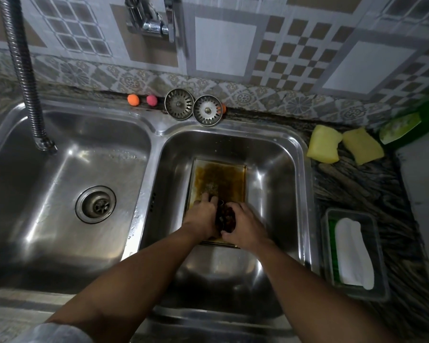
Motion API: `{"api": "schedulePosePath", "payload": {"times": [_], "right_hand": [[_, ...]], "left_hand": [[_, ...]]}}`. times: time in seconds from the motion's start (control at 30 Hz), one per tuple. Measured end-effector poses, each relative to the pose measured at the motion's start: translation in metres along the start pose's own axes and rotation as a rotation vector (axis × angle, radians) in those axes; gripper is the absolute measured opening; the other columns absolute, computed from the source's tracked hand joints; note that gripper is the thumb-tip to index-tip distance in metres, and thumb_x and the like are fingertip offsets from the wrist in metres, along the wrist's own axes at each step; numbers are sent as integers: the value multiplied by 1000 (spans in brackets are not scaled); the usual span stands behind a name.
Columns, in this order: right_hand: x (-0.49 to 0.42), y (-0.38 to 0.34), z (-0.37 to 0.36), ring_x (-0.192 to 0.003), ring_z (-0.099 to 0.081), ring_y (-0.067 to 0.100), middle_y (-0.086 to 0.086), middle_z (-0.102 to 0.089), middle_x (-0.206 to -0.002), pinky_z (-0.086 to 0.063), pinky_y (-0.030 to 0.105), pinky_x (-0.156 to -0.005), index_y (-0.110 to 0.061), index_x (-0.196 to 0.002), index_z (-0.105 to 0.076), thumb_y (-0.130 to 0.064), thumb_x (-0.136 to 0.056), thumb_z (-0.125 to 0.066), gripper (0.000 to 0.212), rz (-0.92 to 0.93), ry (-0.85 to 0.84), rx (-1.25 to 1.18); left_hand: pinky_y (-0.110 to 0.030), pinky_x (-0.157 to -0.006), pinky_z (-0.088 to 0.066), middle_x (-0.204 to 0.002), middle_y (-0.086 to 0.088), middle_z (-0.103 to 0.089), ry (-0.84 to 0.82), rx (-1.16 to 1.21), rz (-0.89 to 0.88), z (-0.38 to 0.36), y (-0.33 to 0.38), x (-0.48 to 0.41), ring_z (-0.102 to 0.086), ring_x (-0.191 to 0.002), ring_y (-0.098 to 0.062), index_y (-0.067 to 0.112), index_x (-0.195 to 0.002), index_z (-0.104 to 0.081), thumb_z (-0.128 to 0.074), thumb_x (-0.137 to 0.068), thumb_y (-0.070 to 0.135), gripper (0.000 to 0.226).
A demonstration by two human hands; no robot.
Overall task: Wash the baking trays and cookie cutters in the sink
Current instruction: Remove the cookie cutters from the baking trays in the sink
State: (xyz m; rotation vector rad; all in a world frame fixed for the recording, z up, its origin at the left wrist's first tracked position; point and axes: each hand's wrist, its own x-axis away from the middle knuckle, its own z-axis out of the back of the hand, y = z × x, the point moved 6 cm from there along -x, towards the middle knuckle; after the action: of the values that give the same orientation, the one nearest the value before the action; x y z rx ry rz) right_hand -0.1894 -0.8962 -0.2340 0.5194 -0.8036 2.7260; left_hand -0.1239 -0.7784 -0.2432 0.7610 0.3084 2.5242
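Observation:
A rectangular baking tray (221, 177) with a brown, greasy bottom lies in the right basin of the steel double sink (300, 174). Over its near end both hands hold a small dark metal cookie cutter (225, 216) between them. My left hand (203, 216) grips it from the left, fingers curled over its far edge. My right hand (245, 222) grips it from the right. Most of the cutter is hidden by the fingers.
The left basin (67, 169) has an open drain and a flexible hose tap (22, 70) hanging over it. Two strainer plugs (193, 107) stand on the back ledge. Two yellow sponges (344, 144) and a grey tub with a white cloth (354, 253) sit on the right counter.

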Motion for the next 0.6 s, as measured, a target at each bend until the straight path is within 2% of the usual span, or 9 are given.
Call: {"api": "schedulePosePath", "payload": {"times": [0.1,0.23,0.37,0.5,0.6], "right_hand": [[1,4,3,-128,-42,17,-5,-41,-140,-48,33,-97,-30,-139,-38,-45,-71,-77,79,-10,10,5],[1,7,7,-123,-45,16,-5,-46,-133,-47,31,-91,-28,-129,-44,-47,-73,-74,67,-18,28,9],[2,11,10,-113,-48,15,-5,-49,-121,-50,31,-84,-28,-116,-51,-49,-71,-72,54,-10,73,4],[1,12,11,-112,-48,15,-6,-49,-121,-51,33,-85,-29,-117,-53,-52,-71,-71,54,-2,91,-17],[2,13,14,-112,-48,12,-7,-48,-122,-52,31,-85,-32,-118,-52,-52,-72,-71,54,-21,135,-94]], "left_hand": [[-42,-88,-55,-133,-8,-42,31,-17,-6,2,1,1,-53,-116,-32,20,-138,-41,-81,-70,40,81],[-44,-90,-55,-141,-8,-40,39,-5,-62,3,2,3,-49,-124,-32,31,-152,-25,-72,-81,36,84],[-43,-93,-54,-138,-6,-43,78,42,-73,6,-1,3,-49,-124,-30,30,-146,-40,-69,-85,34,68],[-39,-90,-54,-137,-2,-45,115,90,-63,15,-6,2,-52,-120,-26,31,-141,-48,-70,-84,35,61],[-35,-89,-55,-134,1,-49,156,260,-10,22,-17,3,-56,-112,-21,27,-135,-55,-74,-82,30,57]]}}
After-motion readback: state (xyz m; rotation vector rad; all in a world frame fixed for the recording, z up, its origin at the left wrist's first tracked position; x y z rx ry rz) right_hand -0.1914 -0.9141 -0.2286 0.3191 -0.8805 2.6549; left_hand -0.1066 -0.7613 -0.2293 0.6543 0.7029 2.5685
